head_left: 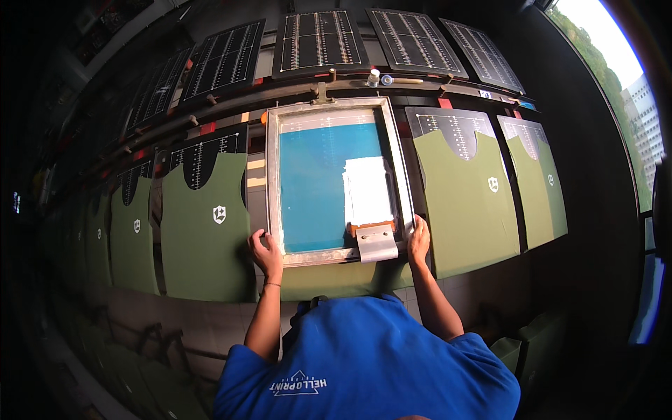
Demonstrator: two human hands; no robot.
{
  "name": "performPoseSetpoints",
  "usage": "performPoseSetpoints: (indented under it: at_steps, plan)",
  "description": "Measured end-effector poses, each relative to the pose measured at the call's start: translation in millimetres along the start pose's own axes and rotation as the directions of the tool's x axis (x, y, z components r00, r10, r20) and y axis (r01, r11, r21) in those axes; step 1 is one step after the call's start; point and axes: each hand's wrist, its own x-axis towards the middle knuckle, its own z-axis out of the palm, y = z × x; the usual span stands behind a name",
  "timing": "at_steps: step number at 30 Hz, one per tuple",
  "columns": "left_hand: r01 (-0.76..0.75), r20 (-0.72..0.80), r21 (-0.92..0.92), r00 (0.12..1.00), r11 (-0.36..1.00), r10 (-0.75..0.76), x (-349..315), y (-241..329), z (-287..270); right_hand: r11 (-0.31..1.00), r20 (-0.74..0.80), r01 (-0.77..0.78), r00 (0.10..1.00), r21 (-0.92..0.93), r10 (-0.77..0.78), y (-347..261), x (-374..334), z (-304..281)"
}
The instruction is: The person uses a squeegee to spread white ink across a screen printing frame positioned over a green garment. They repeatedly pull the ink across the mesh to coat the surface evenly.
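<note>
**Straight Into Positioning, Dead Centre!**

Right in the thick of it now, mid-picture: squaring up or steadying a screen-printing frame, judging by a hand at either side. Watch the left hand at the frame's lower left corner, with fingers and thumb curled close against the edge. Over to the right hand, at the lower right, with fingers along the outer side and partly hidden. Touching, by the look of it, but cannot tell a firm grasp from a light rest on either side.

Calling next, most likely, for level, even pressure from both sides: lining up square over the green fabric just showing below, without a tilt to set the squeegee sliding. Cannot tell resting on the cloth from hovering just above.

And what a sight: scuffed silvery bars around vivid blue mesh, paler along the top. Spot the ragged white patch, probably ink, blazing in the right half; then, just below, orange trim and a metal handle lying across the bottom bar. Flanked left and right by green shirts with small white emblems.
</note>
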Motion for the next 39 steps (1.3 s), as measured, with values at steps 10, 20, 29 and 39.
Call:
performPoseSetpoints:
  at_steps: [10,20,29,39]
  plan:
    - [0.745,0.990,-0.085,-0.010,0.662,0.138,-98,120,3,0.492,0.726,0.826,0.515,-0.276,-0.456,-85,-69,-41]
    - [0.970,0.968,0.203,-0.219,-0.134,-0.124,-155,119,79,0.361,0.784,0.901,0.400,-0.242,-0.474,-131,-6,-5]
    - [0.999,0.946,0.037,-0.036,-0.005,-0.321,-170,134,87,0.394,0.716,0.905,0.383,-0.164,-0.584,-185,125,56]
    - [0.999,0.932,0.027,-0.010,0.041,-0.361,-173,140,84,0.326,0.746,0.930,0.339,-0.172,-0.573,-174,153,86]
